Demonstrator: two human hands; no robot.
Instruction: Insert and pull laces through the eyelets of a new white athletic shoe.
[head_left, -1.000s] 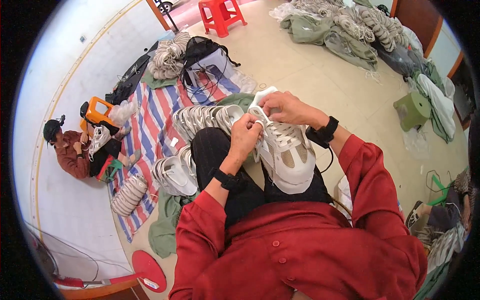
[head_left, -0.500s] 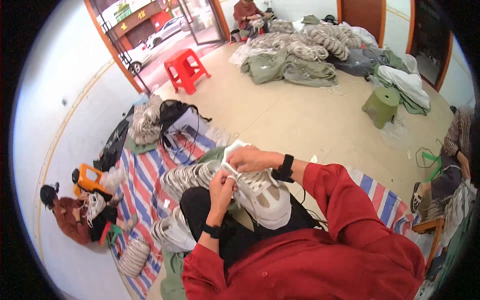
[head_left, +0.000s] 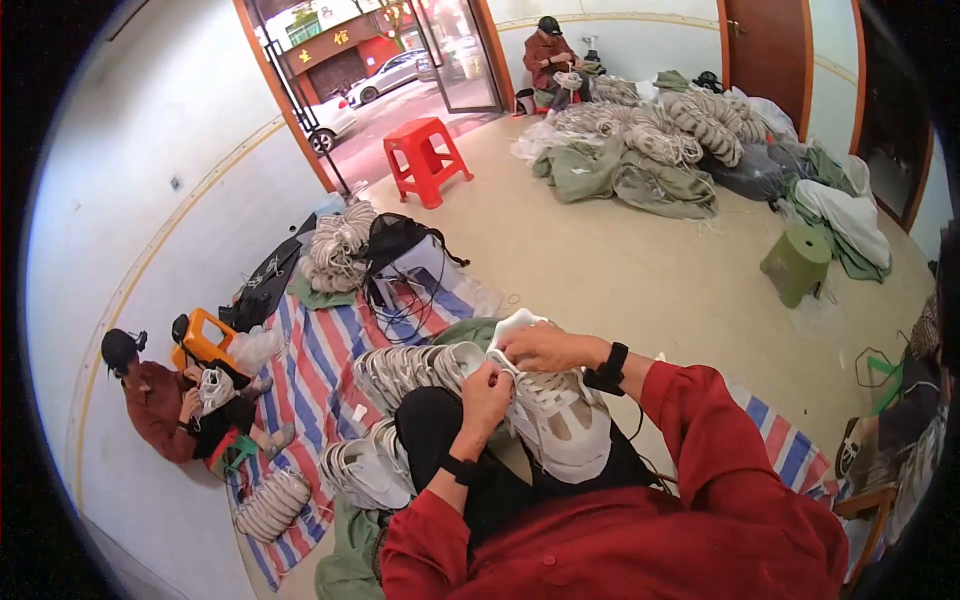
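I see the white and beige chunky-soled sneaker (head_left: 555, 425) resting on the lap, over the black trousers, sole toward the body and toe pointing away. My left hand (head_left: 485, 385) closes its fingers together on the lacing area at the near-left side of the shoe upper; what exactly they pinch is too small to tell. My right hand (head_left: 545, 348) lies over the far end of the sneaker, fingers curled and clamped on the upper near the white tongue (head_left: 515, 325). Both wrists carry black bands, and both arms wear red sleeves.

Just beside the left hand, a row of white sneakers packed side by side (head_left: 410, 370) stands on the striped red, white and blue tarpaulin (head_left: 310, 380) that covers the floor. A second cluster of white sneakers (head_left: 365, 470) lies nearer the left knee.

At the tarpaulin's left edge, a seated person in a dark red top (head_left: 160, 410) holds a shoe. Well apart, a red plastic stool (head_left: 425, 160) stands near the doorway, and a green plastic stool (head_left: 797, 265) stands on the bare floor to the right. Piles of grey-green sacks and bundled shoes (head_left: 640, 160) occupy the far floor.
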